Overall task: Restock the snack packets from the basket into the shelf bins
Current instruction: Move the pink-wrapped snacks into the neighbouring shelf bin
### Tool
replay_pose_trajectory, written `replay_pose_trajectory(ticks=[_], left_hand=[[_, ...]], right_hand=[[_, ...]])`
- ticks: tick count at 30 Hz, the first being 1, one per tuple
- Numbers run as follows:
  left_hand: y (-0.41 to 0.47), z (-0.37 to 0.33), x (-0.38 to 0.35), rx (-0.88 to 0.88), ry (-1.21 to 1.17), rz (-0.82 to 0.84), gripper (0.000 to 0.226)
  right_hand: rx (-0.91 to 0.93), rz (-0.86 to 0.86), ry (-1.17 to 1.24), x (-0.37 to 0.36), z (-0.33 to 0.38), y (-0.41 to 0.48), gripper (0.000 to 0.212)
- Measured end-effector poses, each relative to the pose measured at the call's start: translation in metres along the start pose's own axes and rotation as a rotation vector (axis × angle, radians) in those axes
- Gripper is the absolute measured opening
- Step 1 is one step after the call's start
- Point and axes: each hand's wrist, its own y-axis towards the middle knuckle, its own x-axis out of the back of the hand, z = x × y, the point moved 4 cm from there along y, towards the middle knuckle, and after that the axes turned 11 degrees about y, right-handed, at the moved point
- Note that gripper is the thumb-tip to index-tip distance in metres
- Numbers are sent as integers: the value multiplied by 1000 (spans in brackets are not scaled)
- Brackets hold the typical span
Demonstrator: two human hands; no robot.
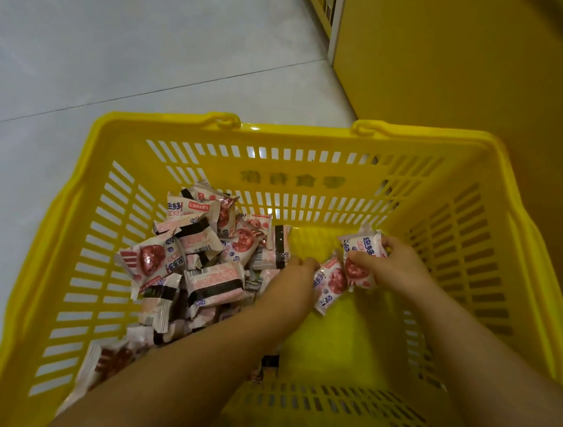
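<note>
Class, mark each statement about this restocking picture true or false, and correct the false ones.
1. The basket is yellow. True.
2. The right hand holds a packet. True.
3. The loose packets fill the basket's right side. False: the pile lies on its left side.
4. The basket stands on a table. False: it stands on the tiled floor.
5. The left hand reaches into the basket. True.

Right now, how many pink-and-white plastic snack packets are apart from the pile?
2: upper packet gripped by the right hand; lower packet between it and the left hand. More may hide under arms.
</note>
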Motion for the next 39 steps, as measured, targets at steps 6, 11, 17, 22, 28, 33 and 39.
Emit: replay_pose_trajectory(ticks=[6,11,17,22,28,33,39], left_hand=[[-1,-5,34,-136,-72,-146,45],[-13,30,103,-116,297,-82,11],[-37,68,115,-109,702,352,41],[-42,68,96,-184,832,219,64],[-38,53,114,92,-731,424,29],[-38,41,96,199,-1187,562,34],[-27,38,79,149,-869,411,21]], right_hand=[[-6,-46,-3,4,-4,1,62],[48,-99,21,6,7,2,62],[132,-128,-36,9,16,-4,54],[173,-126,-101,9,19,-7,55],[165,-128,-136,7,20,-7,52],[164,-124,-141,7,19,-8,43],[181,-123,-143,7,20,-8,39]])
